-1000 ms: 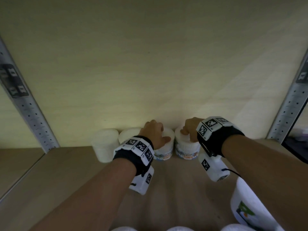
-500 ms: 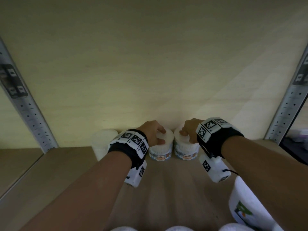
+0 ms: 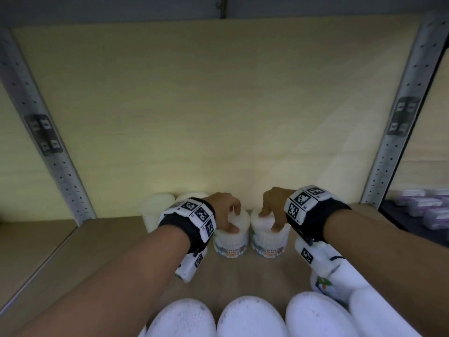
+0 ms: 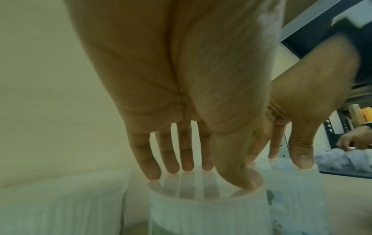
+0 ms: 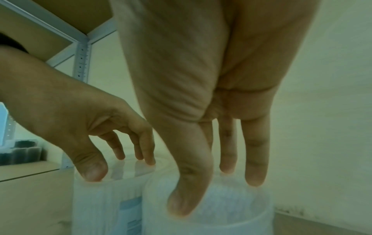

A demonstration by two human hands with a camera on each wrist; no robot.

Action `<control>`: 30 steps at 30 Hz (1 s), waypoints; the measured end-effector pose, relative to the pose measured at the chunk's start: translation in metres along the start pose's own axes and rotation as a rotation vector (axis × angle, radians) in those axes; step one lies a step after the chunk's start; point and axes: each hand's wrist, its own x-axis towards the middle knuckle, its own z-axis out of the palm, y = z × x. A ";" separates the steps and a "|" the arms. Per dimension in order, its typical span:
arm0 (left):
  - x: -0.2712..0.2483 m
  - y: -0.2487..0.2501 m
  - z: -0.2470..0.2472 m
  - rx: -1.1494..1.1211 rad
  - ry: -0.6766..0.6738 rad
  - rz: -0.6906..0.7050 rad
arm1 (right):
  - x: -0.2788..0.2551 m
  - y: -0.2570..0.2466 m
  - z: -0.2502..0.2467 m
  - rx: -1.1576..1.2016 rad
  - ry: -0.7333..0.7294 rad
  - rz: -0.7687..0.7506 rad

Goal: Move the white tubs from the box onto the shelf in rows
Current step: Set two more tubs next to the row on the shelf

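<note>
Two white tubs stand side by side on the wooden shelf (image 3: 109,242) near its back wall. My left hand (image 3: 232,218) holds the left tub (image 3: 230,243) from above, thumb on the near rim and fingers over the far rim. My right hand (image 3: 269,220) pinches the right tub (image 3: 269,244) the same way. In the left wrist view the left hand (image 4: 213,174) has its fingertips on the lid of its tub (image 4: 201,211). In the right wrist view the right hand (image 5: 211,192) straddles its tub (image 5: 211,225).
Two more white tubs (image 3: 158,209) stand at the back, left of my hands. Several white tubs (image 3: 250,317) line the front edge, one more (image 3: 340,283) under my right forearm. Grey perforated uprights (image 3: 56,161) flank the bay. Purple packs (image 3: 422,205) lie on the neighbouring shelf to the right.
The view has pulled back, so more of the front tubs and the shelf above show. My left thumb has come down onto the front rim of its tub. Both tubs stay side by side.
</note>
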 end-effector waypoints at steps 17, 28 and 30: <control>-0.079 0.049 0.018 0.108 -0.061 0.064 | -0.090 -0.027 0.036 -0.107 0.081 -0.119; -0.092 0.064 0.029 0.075 -0.030 0.063 | -0.108 -0.025 0.053 -0.027 0.087 -0.065; -0.092 0.066 0.029 0.071 -0.029 0.067 | -0.110 -0.025 0.053 -0.038 0.077 -0.069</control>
